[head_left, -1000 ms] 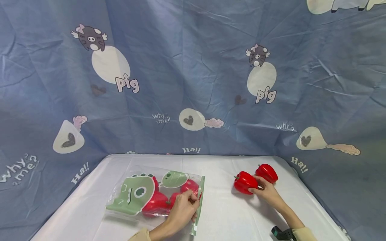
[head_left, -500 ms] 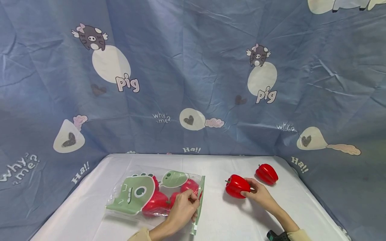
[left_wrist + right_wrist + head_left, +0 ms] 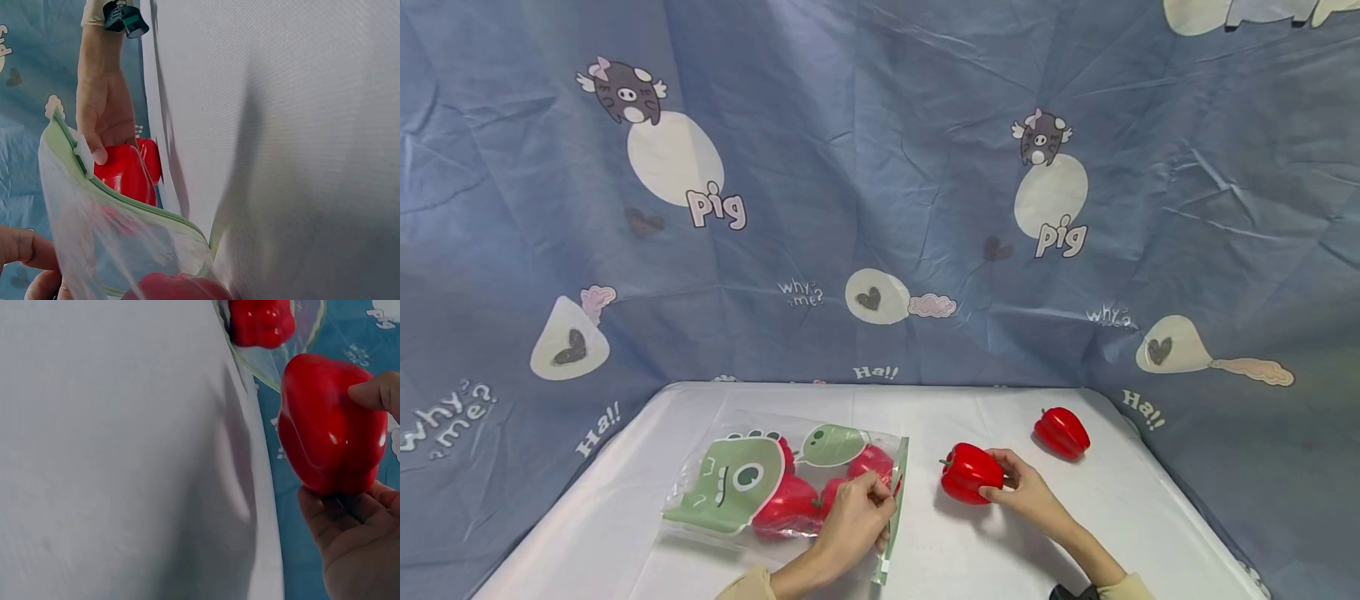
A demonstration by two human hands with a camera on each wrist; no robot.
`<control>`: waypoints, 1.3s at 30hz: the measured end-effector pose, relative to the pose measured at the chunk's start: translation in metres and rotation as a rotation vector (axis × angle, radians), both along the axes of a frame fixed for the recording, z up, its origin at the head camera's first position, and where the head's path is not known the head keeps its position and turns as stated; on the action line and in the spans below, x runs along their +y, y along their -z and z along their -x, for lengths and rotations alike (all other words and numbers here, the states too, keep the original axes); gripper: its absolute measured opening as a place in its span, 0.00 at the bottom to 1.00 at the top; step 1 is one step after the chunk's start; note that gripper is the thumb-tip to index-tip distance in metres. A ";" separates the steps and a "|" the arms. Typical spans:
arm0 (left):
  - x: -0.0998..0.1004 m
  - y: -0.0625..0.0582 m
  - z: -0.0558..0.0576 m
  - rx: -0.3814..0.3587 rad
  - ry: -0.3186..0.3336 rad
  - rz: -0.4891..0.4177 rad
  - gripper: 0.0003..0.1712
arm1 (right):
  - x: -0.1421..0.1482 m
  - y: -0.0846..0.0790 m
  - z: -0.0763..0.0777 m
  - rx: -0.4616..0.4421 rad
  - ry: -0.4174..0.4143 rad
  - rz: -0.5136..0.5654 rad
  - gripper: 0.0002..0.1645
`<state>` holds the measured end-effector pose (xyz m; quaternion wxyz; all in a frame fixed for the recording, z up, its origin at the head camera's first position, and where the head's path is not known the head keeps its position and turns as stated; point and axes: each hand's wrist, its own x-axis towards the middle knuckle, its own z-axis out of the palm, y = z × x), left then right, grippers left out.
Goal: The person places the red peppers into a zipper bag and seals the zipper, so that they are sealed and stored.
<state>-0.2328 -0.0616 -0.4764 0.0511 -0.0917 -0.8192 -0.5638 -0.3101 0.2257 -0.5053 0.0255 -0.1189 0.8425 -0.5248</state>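
My right hand point(image 3: 1030, 496) grips a red bell pepper point(image 3: 972, 473) by its blunt end, thumb on one side and fingers on the other, its stem pointing left. In the right wrist view the pepper point(image 3: 331, 425) hangs off the white surface. My left hand point(image 3: 854, 521) pinches the near part of the open end of a clear zip bag point(image 3: 730, 483) with a green cartoon print. Several red peppers lie inside the bag. Seen from the left wrist, the bag's green zip edge point(image 3: 150, 215) stands parted, with a white slider on it.
Another red bell pepper point(image 3: 1062, 433) lies at the back right of the white-covered table point(image 3: 955, 412). Behind the table hangs a blue printed cloth point(image 3: 880, 192). A dark band sits on the right wrist.
My right hand has carried the pepper leftward and nearer to me, away from the other loose pepper and toward the bag's open end. My left hand and the bag have stayed put.
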 end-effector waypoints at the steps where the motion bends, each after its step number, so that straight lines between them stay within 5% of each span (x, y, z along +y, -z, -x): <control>1: 0.000 0.000 0.000 0.000 -0.001 0.001 0.02 | -0.001 0.001 -0.001 0.005 -0.010 0.001 0.36; 24: -0.002 -0.001 0.000 -0.009 0.011 -0.005 0.03 | -0.040 0.013 -0.009 0.066 -0.200 0.054 0.34; 39: -0.002 -0.002 -0.001 -0.021 0.043 -0.013 0.02 | -0.068 0.011 -0.011 0.088 -0.190 0.036 0.33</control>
